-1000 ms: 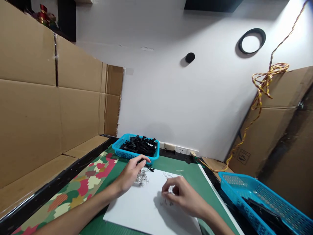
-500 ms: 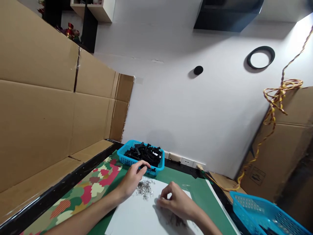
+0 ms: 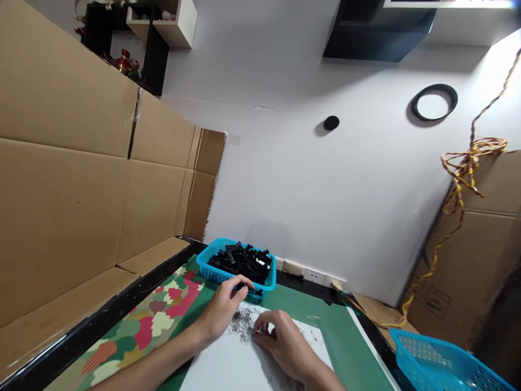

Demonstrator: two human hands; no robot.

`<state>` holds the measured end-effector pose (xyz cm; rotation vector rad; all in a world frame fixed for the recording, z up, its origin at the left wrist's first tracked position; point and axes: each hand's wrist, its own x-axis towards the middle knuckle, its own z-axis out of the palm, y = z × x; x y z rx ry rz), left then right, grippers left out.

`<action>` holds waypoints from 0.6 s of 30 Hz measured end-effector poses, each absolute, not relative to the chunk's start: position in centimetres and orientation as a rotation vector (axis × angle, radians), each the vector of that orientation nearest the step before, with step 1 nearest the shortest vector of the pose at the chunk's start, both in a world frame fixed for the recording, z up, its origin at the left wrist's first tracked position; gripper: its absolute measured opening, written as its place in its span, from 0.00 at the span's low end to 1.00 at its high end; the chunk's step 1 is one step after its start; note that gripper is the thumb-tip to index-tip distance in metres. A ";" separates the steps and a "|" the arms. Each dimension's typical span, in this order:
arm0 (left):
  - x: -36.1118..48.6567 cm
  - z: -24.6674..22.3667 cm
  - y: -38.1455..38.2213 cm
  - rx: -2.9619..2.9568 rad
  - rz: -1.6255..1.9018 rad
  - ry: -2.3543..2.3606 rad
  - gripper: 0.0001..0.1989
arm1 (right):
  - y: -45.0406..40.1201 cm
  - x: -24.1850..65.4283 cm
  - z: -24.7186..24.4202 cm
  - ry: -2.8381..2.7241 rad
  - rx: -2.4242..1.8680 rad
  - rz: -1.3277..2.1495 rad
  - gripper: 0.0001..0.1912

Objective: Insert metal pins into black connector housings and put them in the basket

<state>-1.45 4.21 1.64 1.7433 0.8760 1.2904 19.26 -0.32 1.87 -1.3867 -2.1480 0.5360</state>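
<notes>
At far left, the work surface is walled by a cardboard panel (image 3: 61,206), with a camouflage-patterned sheet (image 3: 150,326) laid beside it. Further right, a blue perforated basket (image 3: 209,269) is heaped with slim black plastic parts (image 3: 240,259). In front of it, the left hand (image 3: 223,308) is curled, and a black piece (image 3: 258,293) appears to be gripped between thumb and fingers, its end projecting past the fingertips. A pile of tiny metallic bits (image 3: 243,324) is spread on a white board (image 3: 223,366) just below that hand. At the pile's right edge the right hand (image 3: 285,339) is lowered, thumb and forefinger brought close together — whether anything is pinched cannot be told. Rightmost, beyond the green mat (image 3: 345,339), a second blue basket (image 3: 431,353) is partly cut off by the frame.

The step in hand is judged to be the picking of one small bit; next, a fine pinch — and a steadily held black piece — would be called for.
</notes>
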 end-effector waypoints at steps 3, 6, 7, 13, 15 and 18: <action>-1.3 1.7 3.9 1.750 1.267 0.885 0.23 | -0.6 19.3 1.6 -2.200 -1.399 0.473 0.08; -1.3 1.8 3.7 1.760 1.254 0.892 0.22 | -0.8 19.6 1.8 -2.226 -1.379 0.474 0.08; -1.3 1.9 3.7 1.764 1.251 0.892 0.22 | -0.8 19.8 2.0 -2.207 -1.348 0.491 0.06; -1.0 2.4 3.2 1.819 1.219 0.847 0.20 | -1.0 21.1 3.5 -1.933 -1.086 0.664 0.17; -0.6 2.2 2.7 1.841 1.192 0.818 0.20 | -0.9 21.5 3.3 -1.871 -1.059 0.691 0.21; -0.1 1.5 2.2 1.861 1.148 0.784 0.21 | -0.4 21.5 2.5 -1.816 -1.031 0.684 0.24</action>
